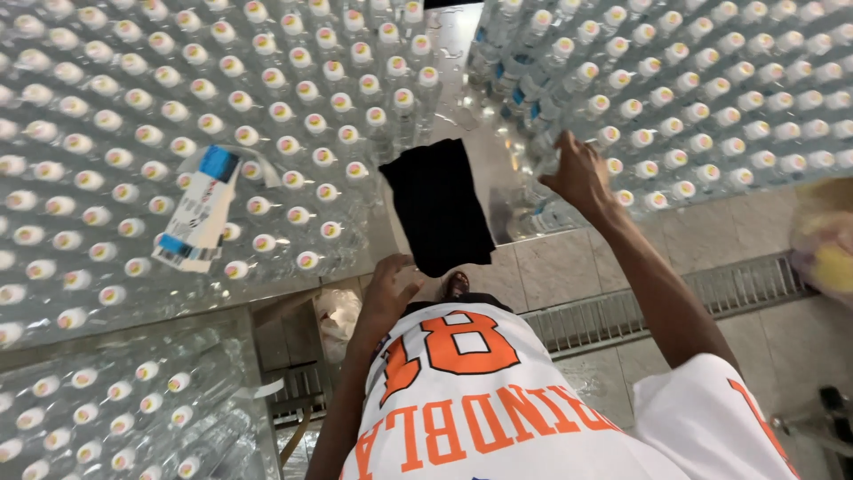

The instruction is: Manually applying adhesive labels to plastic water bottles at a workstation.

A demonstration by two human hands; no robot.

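Shrink-wrapped packs of clear water bottles with white caps fill the view. One big stack (133,133) is on the left, another (711,80) on the right. My right hand (579,173) reaches forward and grips the near corner of the right stack, fingers curled over the bottles there. My left hand (388,283) hangs lower by the near edge of the left stack, fingers apart and holding nothing. My black trouser leg (437,206) and a sandalled foot (456,284) stand in the narrow gap between the stacks.
A white and blue folded wrapper (197,212) lies on the left stack. More wrapped bottles (107,400) sit lower left. A metal drain grate (711,293) crosses the tiled floor. A crumpled white bag (338,318) lies near my left hand. A blurred yellow object (826,240) is at the right edge.
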